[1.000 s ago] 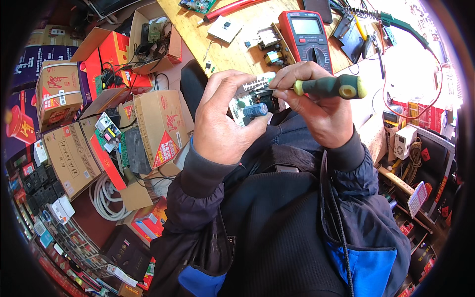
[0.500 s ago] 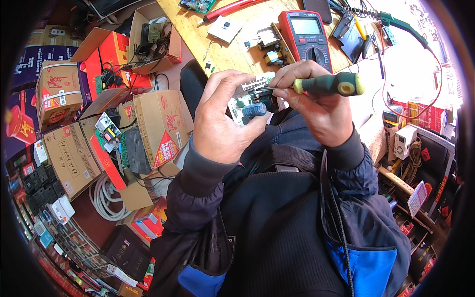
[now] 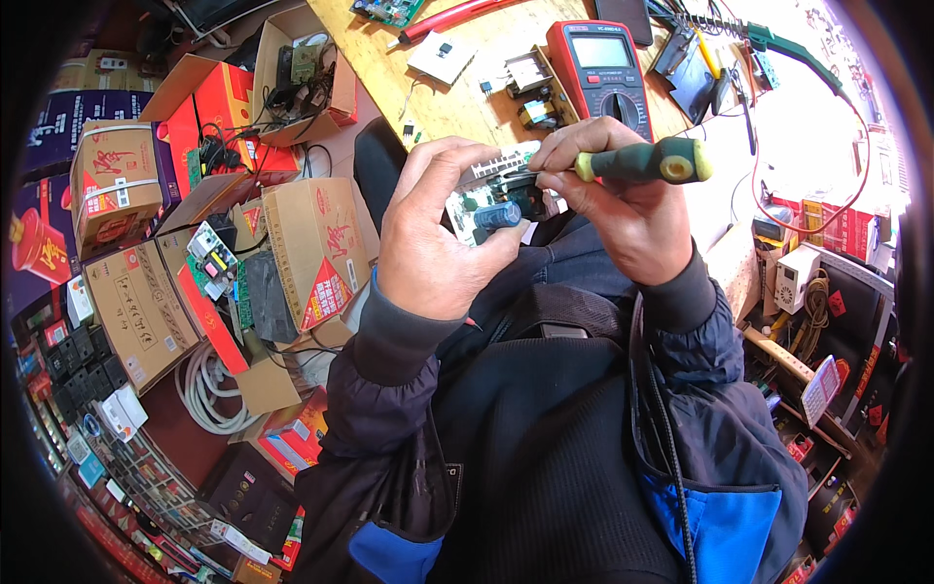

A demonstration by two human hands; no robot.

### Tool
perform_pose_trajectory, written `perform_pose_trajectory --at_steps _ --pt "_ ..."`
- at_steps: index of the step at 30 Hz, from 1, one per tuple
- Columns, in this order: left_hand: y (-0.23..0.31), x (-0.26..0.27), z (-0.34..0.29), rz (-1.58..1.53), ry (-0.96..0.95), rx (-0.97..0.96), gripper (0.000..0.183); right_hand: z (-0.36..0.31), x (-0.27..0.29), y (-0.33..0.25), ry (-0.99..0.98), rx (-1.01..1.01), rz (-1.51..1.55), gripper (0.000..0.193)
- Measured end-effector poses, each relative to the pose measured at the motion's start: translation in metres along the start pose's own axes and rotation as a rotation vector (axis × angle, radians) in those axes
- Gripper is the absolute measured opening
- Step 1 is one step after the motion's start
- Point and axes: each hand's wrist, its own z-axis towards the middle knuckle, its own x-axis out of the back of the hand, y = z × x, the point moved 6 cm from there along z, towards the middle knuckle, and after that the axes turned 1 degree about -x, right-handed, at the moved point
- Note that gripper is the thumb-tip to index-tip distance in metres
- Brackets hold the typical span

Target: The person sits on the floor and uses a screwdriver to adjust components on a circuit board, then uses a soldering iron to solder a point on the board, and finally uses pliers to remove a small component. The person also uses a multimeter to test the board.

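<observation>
My left hand [image 3: 433,229] grips a small circuit board [image 3: 469,209] by its edges, above my lap near the bench's front edge. On the board stands a blue cylindrical capacitor [image 3: 499,216], close to my left thumb. My right hand [image 3: 623,204] is closed round a screwdriver [image 3: 647,163] with a dark green and yellow handle, whose end points right. The screwdriver's tip is hidden among the right fingers and the board's parts. Both hands meet at the board's right side, where the right fingertips are touching or very near it.
On the wooden bench [image 3: 457,107] lie a red multimeter [image 3: 601,73], a metal-and-transformer part [image 3: 530,88], a white block [image 3: 443,58] and a red pen-like tool [image 3: 452,18]. A green-handled soldering iron [image 3: 793,49] rests at far right. Cardboard boxes [image 3: 316,248] crowd the left side.
The screwdriver handle has shifted very slightly left and down. Both hands keep nearly the same place, and the board is still held.
</observation>
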Motion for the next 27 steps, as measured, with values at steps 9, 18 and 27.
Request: perform_pose_trajectory --at_steps 9,18,27 --pt "-0.004 0.001 0.001 0.005 -0.018 -0.024 0.059 0.003 0.000 0.004 -0.002 0.041 -0.012 0.013" --pt "-0.012 0.004 0.000 -0.020 -0.015 -0.026 0.062 0.002 0.002 0.007 0.048 -0.014 0.086 0.013" --pt "-0.050 0.007 0.005 -0.521 0.027 0.054 0.082 -0.002 0.009 0.011 0.177 -0.118 0.225 0.013"
